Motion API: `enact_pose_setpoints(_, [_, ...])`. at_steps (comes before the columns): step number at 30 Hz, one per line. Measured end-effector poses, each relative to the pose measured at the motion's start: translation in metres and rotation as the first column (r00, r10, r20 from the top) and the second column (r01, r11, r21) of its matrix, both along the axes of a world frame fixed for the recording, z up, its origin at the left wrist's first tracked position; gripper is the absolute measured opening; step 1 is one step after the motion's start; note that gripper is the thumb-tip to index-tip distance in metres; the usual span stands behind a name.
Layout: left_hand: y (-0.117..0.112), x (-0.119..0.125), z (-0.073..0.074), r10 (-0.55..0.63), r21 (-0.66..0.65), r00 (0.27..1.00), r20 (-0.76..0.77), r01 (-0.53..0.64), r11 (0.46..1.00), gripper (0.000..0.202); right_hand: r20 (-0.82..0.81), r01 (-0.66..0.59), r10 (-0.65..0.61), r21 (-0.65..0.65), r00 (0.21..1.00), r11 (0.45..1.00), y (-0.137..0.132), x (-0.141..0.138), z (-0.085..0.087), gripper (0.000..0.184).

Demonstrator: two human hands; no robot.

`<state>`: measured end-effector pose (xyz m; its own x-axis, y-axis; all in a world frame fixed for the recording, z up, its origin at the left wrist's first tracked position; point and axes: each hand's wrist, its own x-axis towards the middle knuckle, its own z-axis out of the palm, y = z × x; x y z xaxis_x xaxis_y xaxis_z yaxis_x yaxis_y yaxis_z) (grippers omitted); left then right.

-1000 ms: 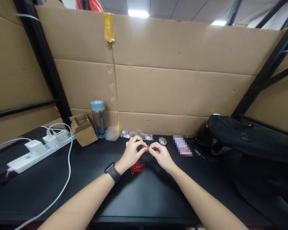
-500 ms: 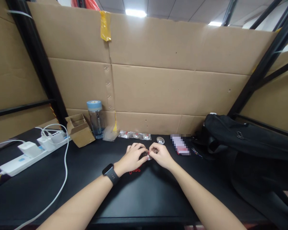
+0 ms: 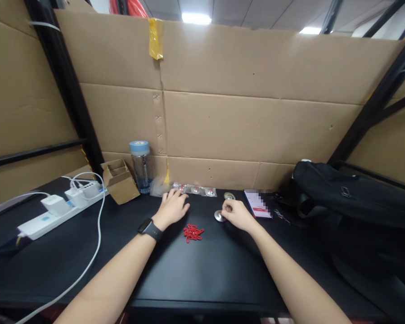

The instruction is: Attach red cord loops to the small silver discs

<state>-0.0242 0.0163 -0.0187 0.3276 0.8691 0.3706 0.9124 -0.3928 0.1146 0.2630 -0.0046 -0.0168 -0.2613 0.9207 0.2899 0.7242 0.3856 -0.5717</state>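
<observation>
My left hand (image 3: 171, 208), with a black watch on its wrist, lies on the black table (image 3: 202, 274) with its fingers spread, their tips by a row of clear packets (image 3: 195, 191) holding small silver and red pieces. My right hand (image 3: 235, 213) is curled, pinching a small silver disc (image 3: 218, 216) against the table. A second silver disc (image 3: 229, 196) lies just behind it. A little heap of red clips (image 3: 192, 232) sits between my two hands.
A blue-lidded bottle (image 3: 141, 165) and a small open cardboard box (image 3: 120, 182) stand at the back left. A white power strip (image 3: 56, 210) with chargers and cable lies at the left. A black bag (image 3: 351, 198) fills the right. Cardboard walls surround the table.
My hands, joined over the red clips before, have parted. The left one moved back left towards the packets; the right one moved right and set a silver disc on the table.
</observation>
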Motion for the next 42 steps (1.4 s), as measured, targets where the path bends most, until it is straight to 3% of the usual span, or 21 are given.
enact_pose_setpoints(3, [0.009,-0.021,0.005,0.216,0.135,0.976,-0.024,-0.211,0.968,0.034,0.006,0.014,-0.014,-0.033,1.0,0.999,0.002,0.006,-0.001,0.008])
enact_pose_setpoints(5, [0.013,-0.031,0.007,0.298,0.168,0.954,-0.024,-0.29,0.942,0.033,0.007,0.014,-0.014,-0.046,1.0,0.999,0.002,0.007,0.0,0.007])
enact_pose_setpoints(11, [0.017,-0.044,0.014,0.327,0.122,0.945,-0.002,-0.324,0.938,0.029,0.042,0.034,-0.031,-0.058,0.999,0.998,0.002,0.008,0.002,0.008])
enact_pose_setpoints(13, [0.019,-0.048,0.021,0.277,0.182,0.954,0.117,-0.295,0.938,0.028,0.044,0.028,-0.025,-0.063,0.999,0.998,0.002,0.009,0.002,0.008])
enact_pose_setpoints(15, [0.022,-0.051,0.026,0.15,0.244,0.943,0.298,-0.227,0.943,0.029,0.034,0.015,-0.013,-0.063,0.999,0.998,0.002,0.01,0.001,0.008])
enact_pose_setpoints(19, [0.028,-0.047,0.025,-0.124,0.238,0.786,0.606,-0.031,0.971,0.025,0.017,-0.006,0.008,-0.075,1.0,0.997,0.001,0.009,0.001,0.01])
enact_pose_setpoints(24, [0.029,-0.017,0.002,-0.183,0.057,0.615,0.767,0.218,0.974,0.022,0.015,-0.021,0.022,-0.087,1.0,0.996,0.002,0.01,0.001,0.011])
enact_pose_setpoints(28, [0.026,0.007,-0.018,-0.174,-0.068,0.685,0.708,0.311,0.948,0.022,0.037,-0.044,0.047,-0.082,0.998,0.996,0.003,0.014,-0.001,0.011])
enact_pose_setpoints(33, [0.02,0.021,-0.029,-0.365,-0.028,0.802,0.472,0.428,0.903,0.023,0.104,-0.018,0.021,-0.031,0.994,0.999,0.01,0.021,-0.006,0.02])
enact_pose_setpoints(35, [0.017,0.021,-0.026,-0.377,0.008,0.843,0.384,0.405,0.914,0.029,0.149,0.045,-0.053,0.056,0.987,0.997,0.015,0.023,-0.009,0.021])
enact_pose_setpoints(38, [0.012,0.019,-0.015,-0.302,0.055,0.906,0.296,0.299,0.953,0.036,0.227,0.13,-0.172,0.188,0.959,0.974,0.023,0.025,-0.014,0.024])
enact_pose_setpoints(42, [-0.004,0.016,0.008,-0.288,0.096,0.926,0.243,0.273,0.957,0.025,0.345,0.182,-0.246,0.209,0.906,0.961,0.031,0.02,-0.024,0.041])
